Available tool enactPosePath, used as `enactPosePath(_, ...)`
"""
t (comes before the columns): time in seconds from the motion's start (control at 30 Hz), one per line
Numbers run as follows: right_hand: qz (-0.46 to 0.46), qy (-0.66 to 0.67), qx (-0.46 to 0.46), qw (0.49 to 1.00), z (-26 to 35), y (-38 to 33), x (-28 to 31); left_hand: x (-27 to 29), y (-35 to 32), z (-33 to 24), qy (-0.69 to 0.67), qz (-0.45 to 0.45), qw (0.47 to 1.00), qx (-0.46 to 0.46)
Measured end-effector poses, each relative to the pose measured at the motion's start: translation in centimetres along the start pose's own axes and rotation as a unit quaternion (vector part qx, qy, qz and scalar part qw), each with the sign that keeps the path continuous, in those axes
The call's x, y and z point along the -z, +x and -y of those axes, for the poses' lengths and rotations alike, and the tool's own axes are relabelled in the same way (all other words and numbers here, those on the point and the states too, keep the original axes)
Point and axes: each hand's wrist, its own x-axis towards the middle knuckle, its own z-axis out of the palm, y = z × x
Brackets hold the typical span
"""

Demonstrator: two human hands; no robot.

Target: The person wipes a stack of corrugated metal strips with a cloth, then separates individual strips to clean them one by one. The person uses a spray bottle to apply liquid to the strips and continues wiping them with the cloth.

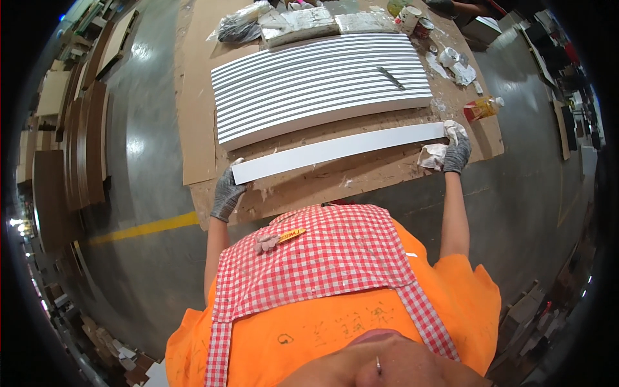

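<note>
A long white panel strip (338, 150) spans between my two gloved hands above the near part of a cardboard-covered table. My left hand (227, 196), in a grey knit glove, is closed on the strip's left end. At the other end, my right hand (457, 155) is closed on the strip, its fingertips whitish. A crumpled white cloth (432, 156) lies against that hand. Just beyond the strip stands a neat stack of white panels (316, 119) with dark lines between them. Resting on the stack's right part is a thin dark tool (391, 78), its kind unclear.
Cardboard (198, 116) covers the table. White-smeared blocks (300, 27) and a plastic bag (244, 24) sit at the back. Cans (423, 28) and a bottle of amber liquid (480, 109) stand to the right. Brown boards (84, 142) lean at the far left. Another person's arm (471, 9) shows at top right.
</note>
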Motion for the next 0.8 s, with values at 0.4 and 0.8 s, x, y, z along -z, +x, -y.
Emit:
enactPosePath(0.4,0.043,-0.141,0.116,0.982,-2.5,-1.5,-1.2,-0.1,0.2,-4.1,-0.284,0.048,0.939,0.187)
enactPosePath(0.8,0.185,-0.125,0.118,0.968,11.3,-10.3,-3.1,0.8,-0.7,-4.2,-0.269,0.052,0.954,0.126)
